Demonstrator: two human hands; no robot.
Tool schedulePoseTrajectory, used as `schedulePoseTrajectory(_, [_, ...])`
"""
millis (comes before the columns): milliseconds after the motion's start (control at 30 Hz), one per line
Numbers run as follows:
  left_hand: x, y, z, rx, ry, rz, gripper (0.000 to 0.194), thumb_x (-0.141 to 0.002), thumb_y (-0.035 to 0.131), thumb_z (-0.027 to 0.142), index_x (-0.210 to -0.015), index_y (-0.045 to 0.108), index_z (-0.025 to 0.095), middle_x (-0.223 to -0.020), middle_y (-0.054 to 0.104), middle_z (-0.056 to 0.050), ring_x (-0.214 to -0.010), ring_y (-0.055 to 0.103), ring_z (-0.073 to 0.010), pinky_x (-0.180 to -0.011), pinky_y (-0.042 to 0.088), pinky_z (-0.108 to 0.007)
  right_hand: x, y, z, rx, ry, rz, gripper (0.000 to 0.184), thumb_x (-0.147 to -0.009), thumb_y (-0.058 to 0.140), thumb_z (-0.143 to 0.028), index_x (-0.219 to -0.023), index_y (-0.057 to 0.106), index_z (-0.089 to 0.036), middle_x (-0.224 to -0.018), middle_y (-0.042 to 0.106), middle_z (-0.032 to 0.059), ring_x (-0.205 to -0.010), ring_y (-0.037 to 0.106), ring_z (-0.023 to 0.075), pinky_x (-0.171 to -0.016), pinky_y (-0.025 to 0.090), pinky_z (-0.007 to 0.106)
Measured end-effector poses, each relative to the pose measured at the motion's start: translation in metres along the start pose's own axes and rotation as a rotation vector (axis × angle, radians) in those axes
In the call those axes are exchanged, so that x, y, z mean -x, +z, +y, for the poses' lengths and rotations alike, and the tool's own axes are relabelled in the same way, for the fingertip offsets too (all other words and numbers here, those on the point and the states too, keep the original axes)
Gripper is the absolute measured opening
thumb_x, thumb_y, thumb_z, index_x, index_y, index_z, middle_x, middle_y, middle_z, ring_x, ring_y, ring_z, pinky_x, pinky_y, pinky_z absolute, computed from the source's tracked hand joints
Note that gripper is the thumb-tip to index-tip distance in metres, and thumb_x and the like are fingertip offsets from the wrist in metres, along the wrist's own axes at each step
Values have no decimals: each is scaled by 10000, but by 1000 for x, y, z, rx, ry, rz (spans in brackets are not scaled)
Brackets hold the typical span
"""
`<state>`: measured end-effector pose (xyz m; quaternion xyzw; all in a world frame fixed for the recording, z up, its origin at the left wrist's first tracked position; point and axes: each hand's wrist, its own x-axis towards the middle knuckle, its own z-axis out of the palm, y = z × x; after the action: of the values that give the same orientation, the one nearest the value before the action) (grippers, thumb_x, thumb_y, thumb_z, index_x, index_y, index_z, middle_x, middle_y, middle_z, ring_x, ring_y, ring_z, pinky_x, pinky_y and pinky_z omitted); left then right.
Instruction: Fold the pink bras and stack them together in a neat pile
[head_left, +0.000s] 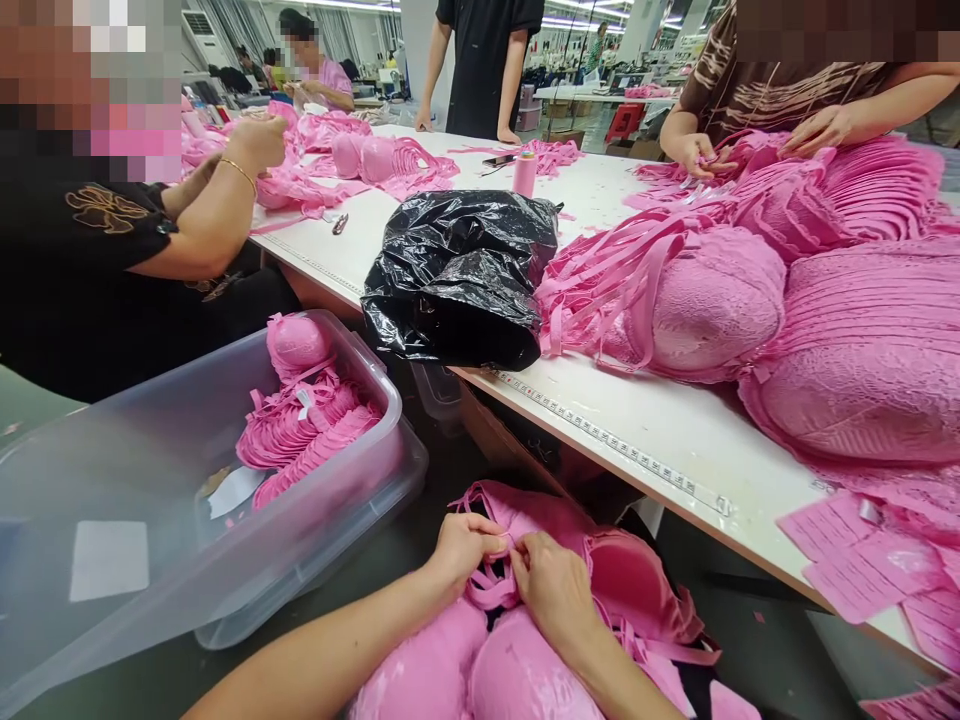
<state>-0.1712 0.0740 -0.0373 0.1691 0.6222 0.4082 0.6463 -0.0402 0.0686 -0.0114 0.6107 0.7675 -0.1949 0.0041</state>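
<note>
A stack of pink bras (517, 650) lies in my lap below the table edge. My left hand (461, 550) and my right hand (555, 590) meet over the top bra, both closed in a pinch on its pink strap (510, 560). Their fingertips touch near the strap's upper end.
A clear plastic bin (187, 490) at my left holds stacked pink bras. On the white table (660, 430) lie a black plastic bag (457, 270), big stacks of pink bras (862, 350), pink tags (862, 550) and a pink thread cone (525, 172). Other people work on the left, far side and right.
</note>
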Motion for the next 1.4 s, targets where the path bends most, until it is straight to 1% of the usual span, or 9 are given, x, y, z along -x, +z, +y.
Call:
schedulePoseTrajectory(333, [-4,-3,-5,-3,-69,-53,288,-399,846,211,-588,672,82,-501,623,-34,-455,552,-104,-523,468,-255,-7,8,4,-80,21,28,174,-807,491,-107,-736,647,-137,-774,692,100,-673,641,200,-518,256,254])
schedulePoseTrajectory(500, [-1,3,-5,-89,37,-44,103,-483,739,86,-565,679,108,-526,632,-8,-496,559,-98,-574,473,-245,-6,12,2,-176,-12,73,153,-759,491,-97,-677,607,-153,-670,660,50,-617,604,163,-523,286,231])
schedulePoseTrajectory(633, [-7,14,-7,-200,129,-44,126,-503,652,8,-509,677,131,-513,636,11,-509,557,-105,-545,452,-221,-3,13,2,-238,-43,95,155,-737,477,-85,-660,584,-167,-608,618,12,-556,559,135,-516,309,217])
schedulePoseTrajectory(800, [-9,13,-12,-249,126,-72,80,-509,681,51,-547,674,121,-488,635,0,-522,619,-151,-566,503,-262,-4,-1,16,-317,-34,176,172,-819,459,-177,-776,625,-172,-742,646,39,-637,589,153,-563,365,223])
schedulePoseTrajectory(900, [-6,8,-16,-279,147,-69,91,-498,709,74,-570,681,121,-529,660,-23,-557,641,-174,-589,518,-279,-15,-18,19,-249,-119,73,240,-838,427,-147,-873,662,-181,-876,665,75,-778,611,179,-605,373,233])
schedulePoseTrajectory(967, [-5,7,-17,-305,179,-61,94,-494,724,90,-571,686,129,-555,672,-30,-568,638,-176,-592,516,-277,-29,-28,17,-181,-183,-43,257,-824,426,-111,-835,675,-173,-869,670,88,-770,612,182,-584,357,235])
schedulePoseTrajectory(1133, [-4,6,-15,-354,256,-38,55,-523,718,128,-561,678,132,-551,661,-31,-545,619,-161,-552,489,-255,-71,-34,6,-158,-268,-174,84,-676,605,-116,-632,646,-174,-642,642,29,-571,557,140,-516,316,223])
schedulePoseTrajectory(1267, [-3,0,-9,-381,298,-26,35,-552,693,144,-574,668,131,-541,643,-25,-517,591,-144,-539,471,-245,-93,-30,-1,-180,-285,-243,172,-542,669,-72,-465,552,-172,-450,499,-36,-444,429,94,-456,263,215])
schedulePoseTrajectory(1400, [6,-10,8,-423,398,-23,20,-585,671,161,-579,664,144,-579,645,-18,-537,572,-133,-551,457,-226,-98,-33,-4,-291,-341,-267,198,-656,596,-117,-484,511,-167,-439,397,-68,-439,334,67,-445,234,198])
